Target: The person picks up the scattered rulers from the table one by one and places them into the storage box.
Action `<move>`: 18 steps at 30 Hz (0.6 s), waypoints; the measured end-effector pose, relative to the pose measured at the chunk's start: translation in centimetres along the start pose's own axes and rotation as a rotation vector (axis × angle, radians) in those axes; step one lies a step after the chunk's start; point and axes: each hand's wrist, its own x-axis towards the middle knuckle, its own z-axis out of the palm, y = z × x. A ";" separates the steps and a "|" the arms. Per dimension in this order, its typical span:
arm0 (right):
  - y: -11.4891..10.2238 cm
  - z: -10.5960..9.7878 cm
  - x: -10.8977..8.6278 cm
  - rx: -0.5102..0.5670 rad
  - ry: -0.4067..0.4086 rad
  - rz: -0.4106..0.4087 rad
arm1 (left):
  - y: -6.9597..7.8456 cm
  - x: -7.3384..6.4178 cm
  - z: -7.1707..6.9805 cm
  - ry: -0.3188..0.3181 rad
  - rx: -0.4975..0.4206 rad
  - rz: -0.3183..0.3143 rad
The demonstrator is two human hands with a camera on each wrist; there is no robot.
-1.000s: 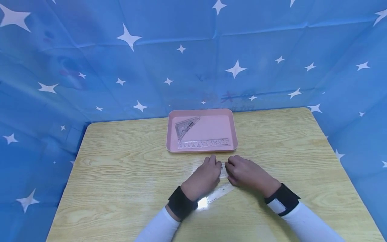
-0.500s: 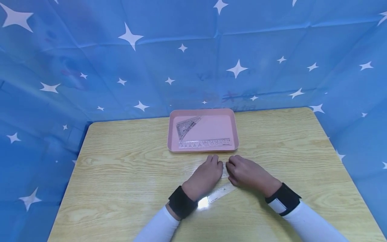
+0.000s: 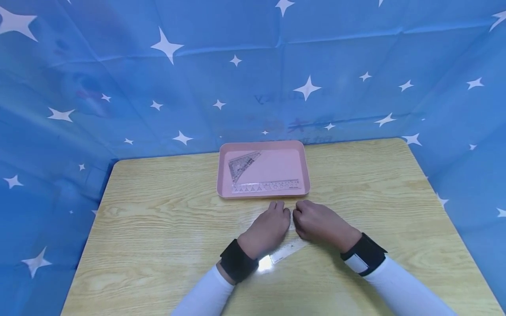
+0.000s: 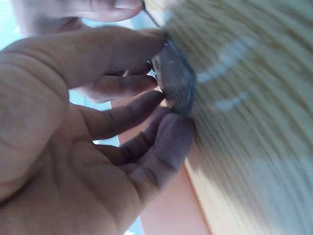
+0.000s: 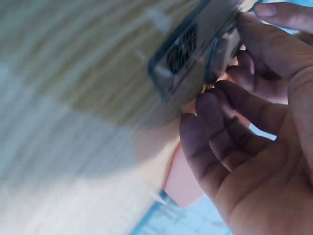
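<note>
Just in front of the pink tray, my left hand (image 3: 265,231) and right hand (image 3: 319,224) meet over the table, fingertips close together. Between the left thumb and fingers is the edge of a clear plastic piece (image 4: 176,81) with small printed marks. My right thumb and fingers pinch a clear piece (image 5: 222,54) too. Its shape is mostly hidden by the hands, so I cannot tell its kind. Nearer to me, a clear ruler-like strip (image 3: 287,250) lies slanted on the wood, partly under the hands. A dark printed block (image 5: 182,53) shows on clear plastic in the right wrist view.
The pink tray (image 3: 218,175) stands at the back middle of the wooden table (image 3: 158,245). In it lie a clear set square (image 3: 240,166) and a clear ruler with cut-out shapes (image 3: 266,186). A blue star-patterned cloth (image 3: 253,79) hangs behind.
My right hand has shifted slightly left, toward the left hand, and less of the clear piece shows between them. The tray, its contents and the slanted strip stay put.
</note>
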 end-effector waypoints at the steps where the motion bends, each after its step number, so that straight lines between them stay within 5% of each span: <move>1: 0.0 0.0 0.0 0.003 0.002 0.001 | 0.0 0.0 0.0 0.004 -0.006 0.002; 8: 0.4 -0.1 -0.2 0.136 -0.062 0.061 | 0.0 0.2 0.0 0.003 -0.043 0.013; 18: 0.5 0.7 -0.2 0.322 -0.127 0.214 | -2.0 1.2 -0.1 -0.155 -0.381 -0.093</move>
